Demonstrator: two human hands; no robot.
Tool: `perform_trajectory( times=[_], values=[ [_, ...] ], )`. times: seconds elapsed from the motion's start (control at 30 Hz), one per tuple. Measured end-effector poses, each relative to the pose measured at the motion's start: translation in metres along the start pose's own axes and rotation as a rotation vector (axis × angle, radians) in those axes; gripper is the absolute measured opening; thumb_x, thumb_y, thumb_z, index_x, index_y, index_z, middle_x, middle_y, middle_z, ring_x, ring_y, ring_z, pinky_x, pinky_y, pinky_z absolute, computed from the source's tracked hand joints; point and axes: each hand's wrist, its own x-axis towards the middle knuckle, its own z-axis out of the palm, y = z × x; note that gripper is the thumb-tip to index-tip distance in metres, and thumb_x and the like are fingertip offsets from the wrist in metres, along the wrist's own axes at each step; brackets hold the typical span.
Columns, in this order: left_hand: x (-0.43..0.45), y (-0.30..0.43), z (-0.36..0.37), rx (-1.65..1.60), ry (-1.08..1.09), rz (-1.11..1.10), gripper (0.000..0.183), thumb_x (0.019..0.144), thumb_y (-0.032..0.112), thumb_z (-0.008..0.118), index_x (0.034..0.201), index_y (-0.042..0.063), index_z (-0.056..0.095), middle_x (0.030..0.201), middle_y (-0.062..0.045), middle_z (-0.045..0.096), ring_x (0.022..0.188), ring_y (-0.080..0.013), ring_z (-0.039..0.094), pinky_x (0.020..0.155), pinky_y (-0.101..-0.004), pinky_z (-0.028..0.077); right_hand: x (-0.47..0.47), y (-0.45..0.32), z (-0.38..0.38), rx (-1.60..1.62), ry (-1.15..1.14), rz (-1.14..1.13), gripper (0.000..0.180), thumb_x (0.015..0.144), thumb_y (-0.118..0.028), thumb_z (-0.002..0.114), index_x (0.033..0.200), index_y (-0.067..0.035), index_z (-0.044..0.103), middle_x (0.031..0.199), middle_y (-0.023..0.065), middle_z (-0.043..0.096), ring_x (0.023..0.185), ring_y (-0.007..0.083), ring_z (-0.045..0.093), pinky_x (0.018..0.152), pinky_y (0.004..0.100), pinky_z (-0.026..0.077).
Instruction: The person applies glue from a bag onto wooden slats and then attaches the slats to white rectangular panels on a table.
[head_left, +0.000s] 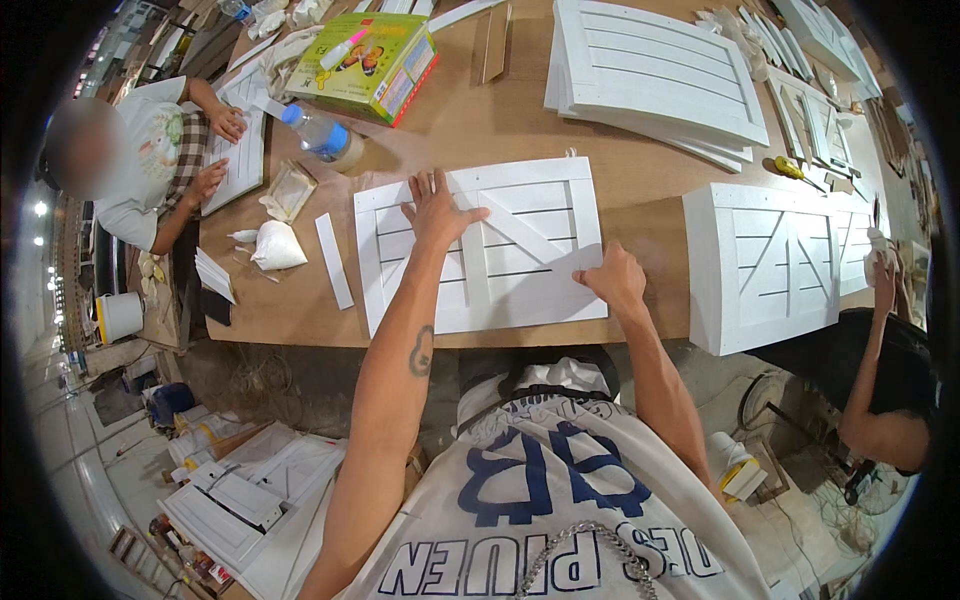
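A white panel with grooved boards and a diagonal brace lies flat on the wooden worktable in front of me. My left hand is spread over its upper middle, fingers apart and pressing on the surface near the centre upright. At the panel's right edge is my right hand, its thumb on the face and its other fingers curled beside the edge; whether they reach under it is hidden. A narrow white strip lies just left of the panel.
A stack of similar panels stands to the right, another stack behind. A water bottle, green box, white bag and yellow-handled screwdriver are on the worktable. People work at left and right.
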Motion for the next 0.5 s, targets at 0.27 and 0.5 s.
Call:
perform_trajectory(
  times=[0.27,0.5],
  values=[
    [0.001,0.006,-0.005,-0.027,-0.008,-0.035,0.109,0.062,0.048,0.087,0.151,0.020,0.031,0.162,-0.007,0.020,0.151,-0.0353,0.009,0.113,-0.0711,0.015,0.002,0.004,0.002,0.005,0.012,-0.016,0.064,0.065,-0.034,0.087,0.109,0.003,0.059,0.106,0.0249,0.068,0.102,0.0406,0.066,0.086,0.0461,0.054],
    [0.016,-0.006,0.022,-0.134,0.163,0.007,0.100,0.067,0.044,0.085,0.150,0.023,0.036,0.162,-0.005,0.024,0.150,-0.0363,0.013,0.109,-0.0742,0.018,0.003,0.014,0.003,0.038,-0.001,-0.029,0.066,0.063,-0.039,0.087,0.109,0.002,0.060,0.108,0.0231,0.068,0.103,0.0386,0.066,0.087,0.0465,0.053]
  ],
)
